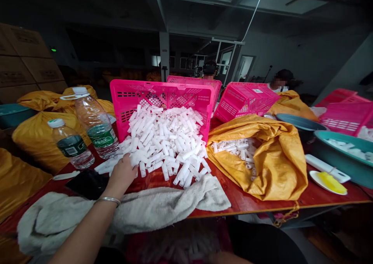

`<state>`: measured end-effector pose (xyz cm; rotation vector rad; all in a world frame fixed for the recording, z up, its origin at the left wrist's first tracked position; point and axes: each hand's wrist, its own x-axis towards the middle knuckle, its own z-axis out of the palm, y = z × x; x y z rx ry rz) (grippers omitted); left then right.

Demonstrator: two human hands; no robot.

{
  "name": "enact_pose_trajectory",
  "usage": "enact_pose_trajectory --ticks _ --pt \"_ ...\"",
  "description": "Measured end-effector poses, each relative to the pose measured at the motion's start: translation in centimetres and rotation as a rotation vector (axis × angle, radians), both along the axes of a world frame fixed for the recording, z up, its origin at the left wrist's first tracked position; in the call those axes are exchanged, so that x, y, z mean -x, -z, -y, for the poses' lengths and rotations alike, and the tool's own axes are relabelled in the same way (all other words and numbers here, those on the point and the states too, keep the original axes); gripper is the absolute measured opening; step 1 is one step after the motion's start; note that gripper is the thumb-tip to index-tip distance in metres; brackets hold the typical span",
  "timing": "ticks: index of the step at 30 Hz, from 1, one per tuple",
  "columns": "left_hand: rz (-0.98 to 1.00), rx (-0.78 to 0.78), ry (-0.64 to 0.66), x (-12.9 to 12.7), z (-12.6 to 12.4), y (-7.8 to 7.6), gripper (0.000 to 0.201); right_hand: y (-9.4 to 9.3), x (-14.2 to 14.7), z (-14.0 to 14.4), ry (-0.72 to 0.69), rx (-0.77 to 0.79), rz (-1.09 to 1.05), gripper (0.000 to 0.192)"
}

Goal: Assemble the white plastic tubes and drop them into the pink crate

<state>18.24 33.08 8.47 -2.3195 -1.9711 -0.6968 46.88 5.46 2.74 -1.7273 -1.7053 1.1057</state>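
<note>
My left hand (pixel 124 174), with a metal bangle at its wrist, reaches to the near left edge of a heap of short white tubes (pixel 167 139). Its fingers curl round a few tubes there and partly hide them. The heap spills onto the red table from a pink plastic crate (pixel 116 100) tipped on its side. Of my right arm (pixel 230 258) only a dim, blurred strip shows at the bottom edge; its fingers are hidden. Near it, in the dark below the table, more white pieces (pixel 180 248) show faintly.
A grey towel (pixel 163 209) lies along the front edge. Two water bottles (pixel 100 133) stand left, beside a dark phone-like object (pixel 87 183). At right are an open yellow sack (pixel 279 166) of tubes, a yellow sponge (pixel 332 182) and a teal basin (pixel 326 147). Two people sit beyond.
</note>
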Motion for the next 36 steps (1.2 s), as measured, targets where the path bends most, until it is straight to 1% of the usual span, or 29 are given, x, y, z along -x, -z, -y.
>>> enact_pose_trajectory --ticks 2,3,4,5,6,7,8,10,12,14,16,17,19,20,21,22,24,25,26,27,28,29,30,31,32,34,36 --pt "-0.014 0.063 -0.01 -0.2 -0.3 0.3 0.054 -2.5 -1.9 -2.2 0.002 -0.036 0.024 0.011" --pt "-0.017 0.083 -0.013 -0.3 -0.2 0.4 0.053 -4.1 -3.4 -4.0 0.022 -0.093 0.08 0.016" --pt "-0.019 0.097 -0.014 -0.4 -0.1 0.5 0.053 -5.7 -5.3 -6.0 0.144 -0.183 0.227 0.021" --pt "-0.02 0.107 -0.013 -0.4 0.1 0.5 0.052 -7.2 -7.3 -8.2 0.32 -0.253 0.422 0.023" --pt "-0.019 0.113 -0.012 -0.5 0.4 0.5 0.052 -8.4 -9.3 -10.5 0.438 -0.281 0.516 0.027" --pt "-0.015 0.114 -0.009 -0.5 0.6 0.4 0.051 -9.3 -11.2 -12.7 0.513 -0.289 0.574 0.031" --pt "-0.009 0.11 -0.003 -0.5 0.8 0.2 0.051 -9.9 -13.0 -14.6 0.558 -0.289 0.624 0.032" --pt "0.012 0.089 0.008 -0.4 1.4 -0.3 0.05 -9.8 -15.5 -17.5 0.591 -0.24 0.706 0.026" --pt "0.048 0.047 0.02 -0.2 2.1 -0.9 0.048 -8.9 -16.6 -19.1 0.563 -0.195 0.766 0.025" --pt "0.084 -0.001 0.038 0.1 3.1 -1.5 0.046 -7.8 -16.7 -19.7 0.515 -0.173 0.809 0.023" --pt "0.167 -0.051 0.058 0.4 4.4 -1.8 0.045 -7.1 -16.3 -19.8 0.48 -0.167 0.833 0.021" --pt "0.251 -0.079 0.076 0.3 5.2 -2.0 0.044 -7.1 -16.0 -19.7 0.47 -0.17 0.837 0.02" --pt "0.505 -0.116 0.146 -0.2 6.7 -2.1 0.044 -7.5 -15.1 -19.2 0.47 -0.193 0.825 0.02" --pt "0.654 -0.096 0.198 -0.7 7.6 -2.1 0.043 -7.9 -14.5 -18.7 0.475 -0.216 0.81 0.023" --pt "0.791 -0.038 0.255 -1.3 8.4 -2.0 0.041 -8.4 -13.6 -18.0 0.474 -0.243 0.801 0.028" --pt "0.896 0.054 0.315 -2.2 9.2 -1.8 0.039 -8.9 -12.5 -17.1 0.468 -0.287 0.761 0.035" --pt "1.028 0.264 0.414 -4.1 10.8 -1.5 0.04 -9.7 -9.5 -14.7 0.418 -0.418 0.53 0.043" --pt "1.053 0.346 0.458 -5.0 11.6 -1.3 0.043 -10.0 -7.7 -13.3 0.383 -0.52 0.281 0.041" --pt "1.054 0.394 0.503 -6.0 12.3 -1.2 0.046 -10.2 -5.9 -11.9 0.325 -0.605 -0.007 0.036" --pt "1.036 0.414 0.547 -6.7 12.9 -1.3 0.047 -10.4 -4.0 -10.6 0.276 -0.675 -0.246 0.029" --pt "1.006 0.411 0.595 -7.3 13.5 -1.4 0.046 -10.5 -2.4 -9.4 0.237 -0.726 -0.42 0.024" --pt "0.97 0.388 0.64 -7.7 13.9 -1.7 0.043 -10.5 -1.0 -8.4 0.192 -0.755 -0.516 0.021" --pt "0.933 0.356 0.682 -7.9 14.3 -2.1 0.04 -10.6 0.1 -7.6 0.157 -0.782 -0.541 0.021" --pt "0.9 0.323 0.717 -7.9 14.5 -2.7 0.037 -10.8 0.7 -7.0 0.119 -0.802 -0.509 0.023" --pt "0.868 0.299 0.746 -7.8 14.7 -3.2 0.034 -11.0 1.0 -6.6 0.075 -0.818 -0.44 0.025" --pt "0.79 0.298 0.78 -7.3 14.9 -4.4 0.033 -11.8 0.8 -6.1 -0.025 -0.833 -0.25 0.029" --pt "0.679 0.321 0.789 -7.0 15.2 -5.3 0.032 -12.7 0.2 -5.9 -0.127 -0.793 -0.092 0.03"
